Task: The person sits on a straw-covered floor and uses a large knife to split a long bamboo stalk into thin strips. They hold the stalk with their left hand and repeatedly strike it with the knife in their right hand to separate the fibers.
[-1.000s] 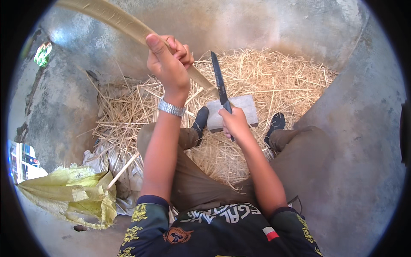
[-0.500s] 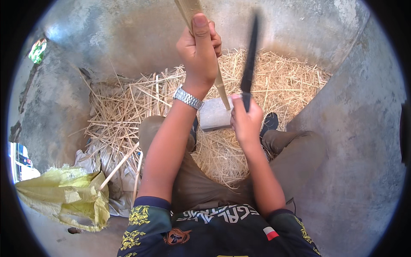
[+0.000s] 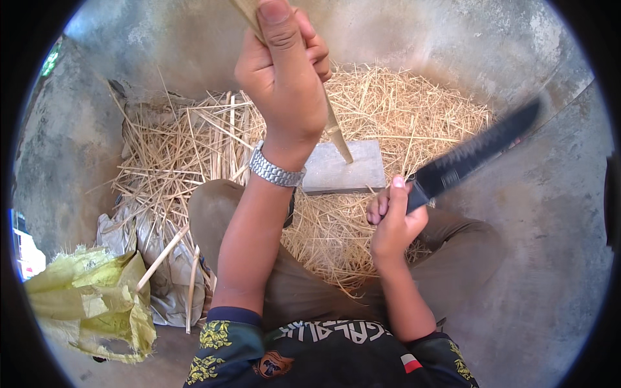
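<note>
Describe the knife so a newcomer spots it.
Find the pale straw; a grey block sits in it. Right of that, the right hand grips the knife, blade angled up and rightward. It's broad and black, unlike the pale strip in the left hand.

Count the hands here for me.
2: the left hand, around the strip, near the top of the view; the right hand, holding the knife, lower and to the right.

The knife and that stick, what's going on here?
A seated person grips a long pale stick in the left hand, its lower end seemingly resting on a grey block. The right hand holds a black knife, blade pointing out to the right, clear of the stick. Straw lies around the block.
</note>
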Motion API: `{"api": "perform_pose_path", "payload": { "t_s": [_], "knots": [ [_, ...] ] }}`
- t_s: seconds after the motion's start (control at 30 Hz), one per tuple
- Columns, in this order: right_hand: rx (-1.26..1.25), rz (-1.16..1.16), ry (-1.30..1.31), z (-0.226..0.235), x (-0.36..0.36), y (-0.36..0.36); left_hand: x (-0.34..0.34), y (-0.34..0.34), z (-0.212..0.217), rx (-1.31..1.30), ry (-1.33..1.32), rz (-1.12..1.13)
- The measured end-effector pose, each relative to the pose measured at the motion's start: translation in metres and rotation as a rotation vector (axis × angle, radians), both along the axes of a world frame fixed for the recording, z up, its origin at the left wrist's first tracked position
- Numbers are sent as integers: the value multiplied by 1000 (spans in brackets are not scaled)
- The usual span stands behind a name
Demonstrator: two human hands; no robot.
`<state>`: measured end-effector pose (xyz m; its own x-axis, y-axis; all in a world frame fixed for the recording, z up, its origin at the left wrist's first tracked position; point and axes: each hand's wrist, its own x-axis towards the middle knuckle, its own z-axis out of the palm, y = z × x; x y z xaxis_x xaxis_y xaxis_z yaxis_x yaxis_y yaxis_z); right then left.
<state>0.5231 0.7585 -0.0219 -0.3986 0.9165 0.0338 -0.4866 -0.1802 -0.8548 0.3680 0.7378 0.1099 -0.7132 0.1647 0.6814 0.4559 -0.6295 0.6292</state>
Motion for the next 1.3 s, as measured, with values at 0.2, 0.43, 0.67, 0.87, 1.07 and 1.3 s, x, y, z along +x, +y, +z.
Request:
{"api": "perform_pose_path", "payload": {
  "t_s": [0.2,0.43,0.67,0.87,1.07,1.3],
  "knots": [
    [290,407,-642,-71,-25,17,-4,4,2,13,5,53],
    [199,49,-26,12,-11,-7,-14,-3,-3,36,-25,74],
    [322,267,-791,-71,-36,26,-6,-6,-4,43,-15,86],
    [152,52,-121,8,-20,6,-2,0,-1,85,-19,33],
    [-138,606,-655,-64,-15,-10,-17,-17,-11,17,-14,-78],
    [16,112,-157,-10,-9,-12,-21,-26,-9,6,-14,-70]
  ]
}}
